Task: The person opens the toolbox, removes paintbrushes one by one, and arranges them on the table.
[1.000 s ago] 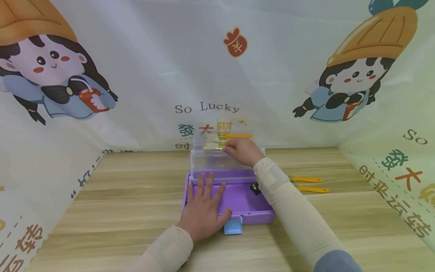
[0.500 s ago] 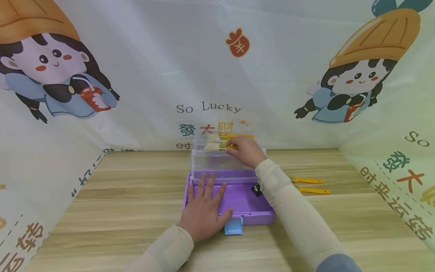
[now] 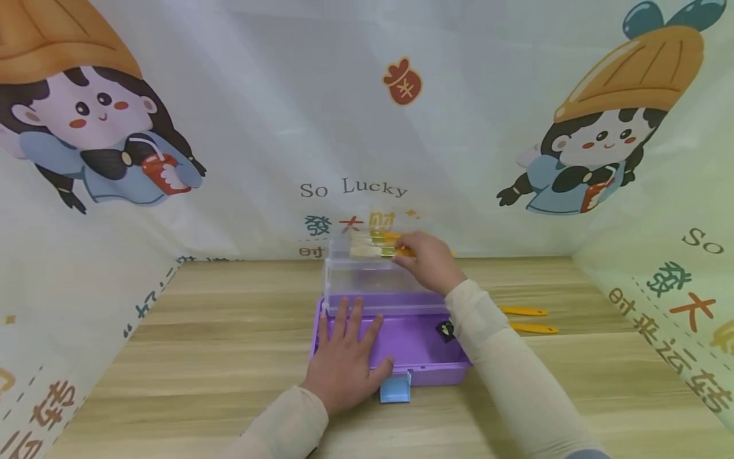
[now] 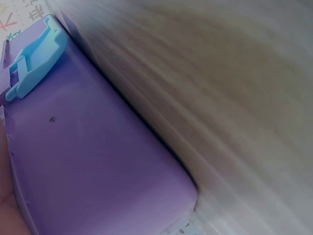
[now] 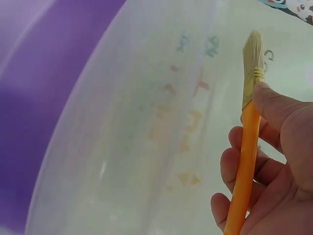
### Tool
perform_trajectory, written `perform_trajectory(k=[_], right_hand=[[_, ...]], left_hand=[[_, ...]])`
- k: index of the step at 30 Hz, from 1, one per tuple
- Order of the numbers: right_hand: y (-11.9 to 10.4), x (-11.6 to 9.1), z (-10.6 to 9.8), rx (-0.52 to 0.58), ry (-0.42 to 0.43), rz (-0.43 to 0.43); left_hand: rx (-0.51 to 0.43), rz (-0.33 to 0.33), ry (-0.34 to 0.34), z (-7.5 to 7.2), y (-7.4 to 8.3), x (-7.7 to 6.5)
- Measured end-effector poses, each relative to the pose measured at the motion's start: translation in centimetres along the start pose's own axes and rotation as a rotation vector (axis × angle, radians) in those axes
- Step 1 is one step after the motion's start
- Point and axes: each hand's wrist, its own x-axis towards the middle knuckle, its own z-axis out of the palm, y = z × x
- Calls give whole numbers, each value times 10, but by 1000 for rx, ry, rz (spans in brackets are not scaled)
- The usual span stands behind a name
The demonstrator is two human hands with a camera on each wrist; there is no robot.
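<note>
In the head view a purple plastic box [image 3: 413, 341] stands on the wooden table, its clear lid [image 3: 373, 280] raised at the back. My right hand [image 3: 432, 261] is above the lid, gripping a paintbrush [image 5: 249, 137] by its orange handle. In the right wrist view the thumb presses near its gold ferrule and the pale bristles point up. Another paintbrush [image 3: 378, 236] shows just behind, at the top of the lid. My left hand [image 3: 346, 366] lies with fingers spread over the box's front left. A light blue latch [image 3: 395, 387] hangs down at the box's front.
Two orange-handled tools [image 3: 533, 328] lie on the table to the right, partly hidden by the right forearm. A small black item [image 3: 445, 330] sits inside the box at the right. A printed cloth [image 3: 258, 127] walls off the back and sides.
My right hand has moved slightly right, drawing the paintbrush with it away from the one behind. My left hand stays in place on the box.
</note>
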Motion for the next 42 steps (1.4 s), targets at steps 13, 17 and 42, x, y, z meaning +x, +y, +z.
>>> perform_trajectory(k=[13,17,42], right_hand=[[17,-34,-36,8,-15,-47],[24,-46,-44,2,-34,-45],[95,-129,-73,7,-43,83]], left_hand=[[-37,1,-25,-2,5,2],[-25,3,-21,-1,6,2],[-24,0,-29,-2,3,-1]])
